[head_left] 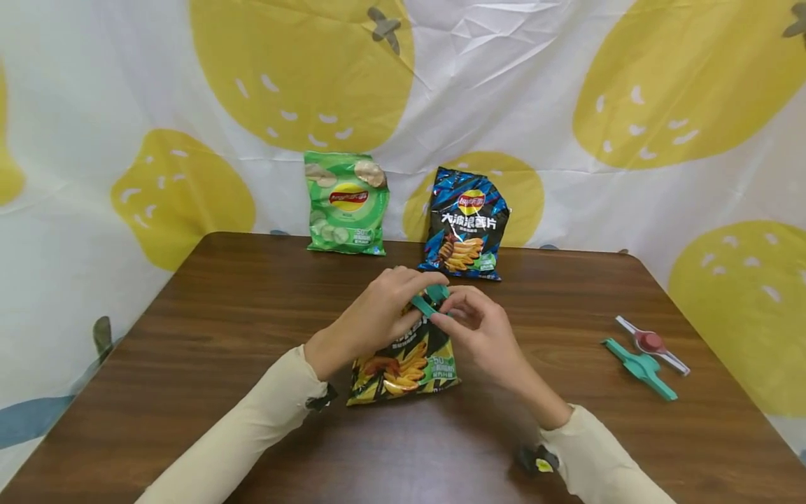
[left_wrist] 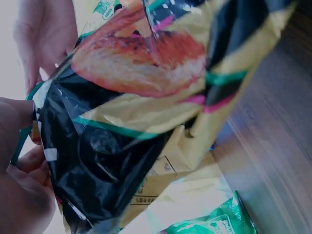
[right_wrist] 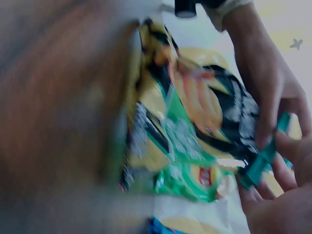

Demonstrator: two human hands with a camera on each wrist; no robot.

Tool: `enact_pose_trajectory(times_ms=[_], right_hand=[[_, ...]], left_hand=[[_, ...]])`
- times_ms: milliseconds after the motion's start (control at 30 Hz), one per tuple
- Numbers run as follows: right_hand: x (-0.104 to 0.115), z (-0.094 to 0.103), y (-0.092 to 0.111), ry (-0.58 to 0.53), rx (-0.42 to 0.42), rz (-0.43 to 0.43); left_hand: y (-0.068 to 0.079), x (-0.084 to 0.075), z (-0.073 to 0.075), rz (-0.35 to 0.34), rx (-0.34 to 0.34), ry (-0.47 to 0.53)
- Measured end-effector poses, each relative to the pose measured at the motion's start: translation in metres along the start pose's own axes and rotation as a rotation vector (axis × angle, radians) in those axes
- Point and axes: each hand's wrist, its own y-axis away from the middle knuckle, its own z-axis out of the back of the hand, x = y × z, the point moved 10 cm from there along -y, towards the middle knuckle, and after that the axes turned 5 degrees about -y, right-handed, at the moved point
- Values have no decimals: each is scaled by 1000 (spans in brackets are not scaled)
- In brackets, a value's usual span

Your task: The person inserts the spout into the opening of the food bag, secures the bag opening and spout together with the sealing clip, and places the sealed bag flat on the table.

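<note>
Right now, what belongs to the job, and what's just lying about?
In the job:
black-and-yellow glossy chip bag
teal plastic clip, held by left hand and right hand

Seemingly idle:
green glossy chip bag
blue-and-black glossy chip bag
red-centred white plastic clip
second teal plastic clip

Long cream sleeves [head_left: 248,427]; dark pieces [head_left: 323,399] at cuffs [head_left: 310,372], right one yellow-marked.

The kind of room is unclear; a lemon-print cloth [head_left: 497,91] curving from ten to two o'clock around a wood-grain bench [head_left: 252,301] suggests a makeshift indoor set-up.
</note>
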Motion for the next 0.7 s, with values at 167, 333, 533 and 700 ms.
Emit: enact_pose_trajectory(times_ms=[167,333,533,700], right_hand=[[-4,0,7,-195,-168,27],[-11,-5,9,-271,-235,3],[-25,-17,2,-190,-11,-155],[-21,-19,1,-216,23,-137]], left_hand=[[-3,4,2,54,-41,-50],[-1,9,6,98,-73,-92],[1,10,6,101,-68,-108],[1,11,6,108,-59,-109]])
